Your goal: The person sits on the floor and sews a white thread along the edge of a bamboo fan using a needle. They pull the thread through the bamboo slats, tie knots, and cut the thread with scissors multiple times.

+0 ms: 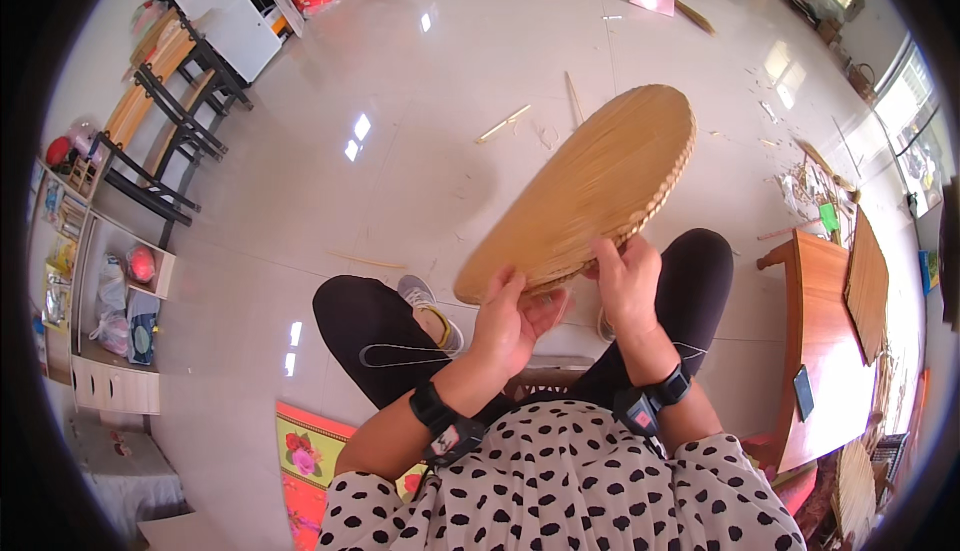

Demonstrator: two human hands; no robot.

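Note:
A tan palm-leaf fan, rounded at its far end, is held slantwise over the floor in front of my knees. A braided rim runs along its right and near edge. My right hand pinches that rim, thumb on top. Lower and to the left, my left hand has its thumb over the near end of the fan, with the other fingers partly under it. A small boxy device is strapped to each wrist, and a thin pale loop hangs beside each one.
At the right stands a wooden table with a phone on it and flat tan leaf pieces along its edge. Straw scraps litter the glossy tiled floor. Shelves and dark-legged benches line the left. A floral mat lies beside me.

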